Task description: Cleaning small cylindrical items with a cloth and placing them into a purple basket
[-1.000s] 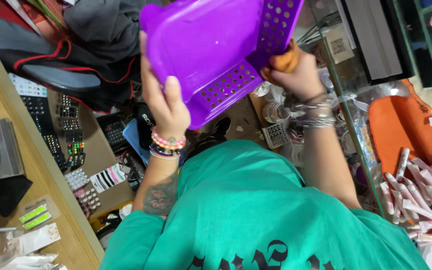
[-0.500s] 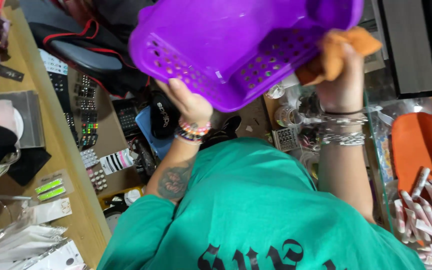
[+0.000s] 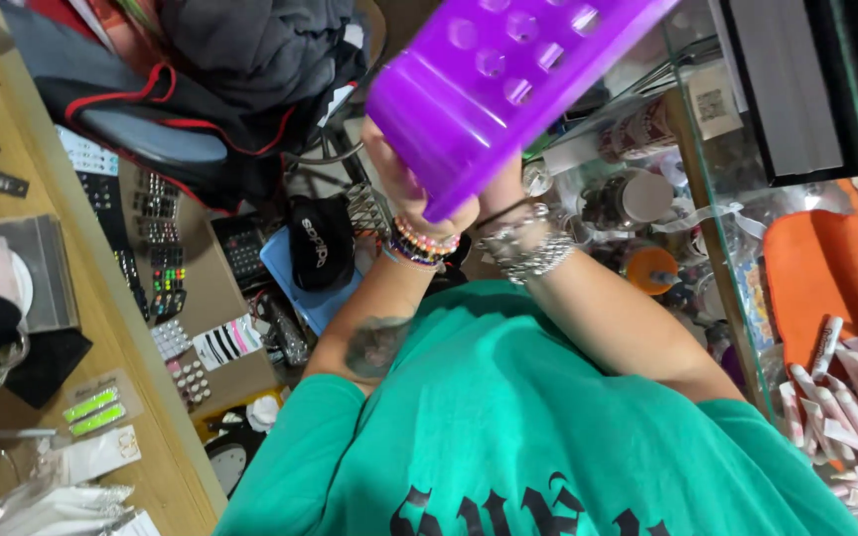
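Purple basket (image 3: 508, 74): plastic, perforated, raised and tilted in front of my chest, above the cluttered floor | left hand (image 3: 411, 189): fingers clenched on its lower edge, beaded bracelets on the wrist | right hand (image 3: 503, 194): mostly hidden behind the basket, grip cannot be told, silver bangles (image 3: 528, 250) on the wrist | glass counter (image 3: 717, 218) at right.
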